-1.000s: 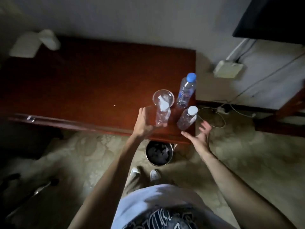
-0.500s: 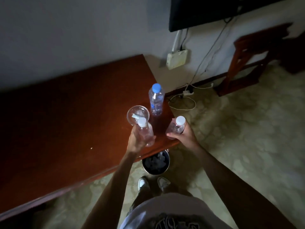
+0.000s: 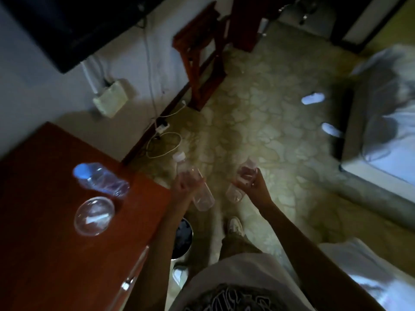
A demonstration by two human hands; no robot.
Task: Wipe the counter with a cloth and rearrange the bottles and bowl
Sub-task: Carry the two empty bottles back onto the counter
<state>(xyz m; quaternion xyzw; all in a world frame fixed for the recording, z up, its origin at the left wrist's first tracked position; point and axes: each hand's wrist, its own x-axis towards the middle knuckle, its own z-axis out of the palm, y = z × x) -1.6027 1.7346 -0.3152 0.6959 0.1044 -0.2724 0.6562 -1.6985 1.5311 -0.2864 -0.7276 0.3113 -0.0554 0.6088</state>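
Both white-capped bottles now lifted off the table point(image 3: 56, 254) versus half a second back, carried out past its right edge and hanging over the floor point(image 3: 269, 131); view swinging right too, blurring everything.

Holding the left bottle point(image 3: 195, 187) in the left hand point(image 3: 183, 189), tilted, white cap up and away, base toward the body. Grip closed around the mid-section, fingers point(image 3: 198, 184) wrapping the clear wall. Sitting just beyond the table's front right corner, above the dark bin point(image 3: 183, 237) on the floor.

Holding the right bottle point(image 3: 239, 187) in the right hand point(image 3: 253, 182), also closed around the body; cap end blurred, base pointing down and left. Bottles near each other, not touching.

Staying on the table: blue-capped bottle point(image 3: 101, 179) near the right edge, streaked by blur so upright or tilted not clear; clear bowl point(image 3: 94, 216) just in front of it, toward the body, something white inside. Rest of the tabletop looking bare.

Open floor running ahead and right of the hands. Bounding it: wall with cables point(image 3: 164, 142) and a wooden stool point(image 3: 199, 55) ahead, bed point(image 3: 381, 122) to the right, well apart from both hands. One shoe point(image 3: 234, 226) showing below the hands.
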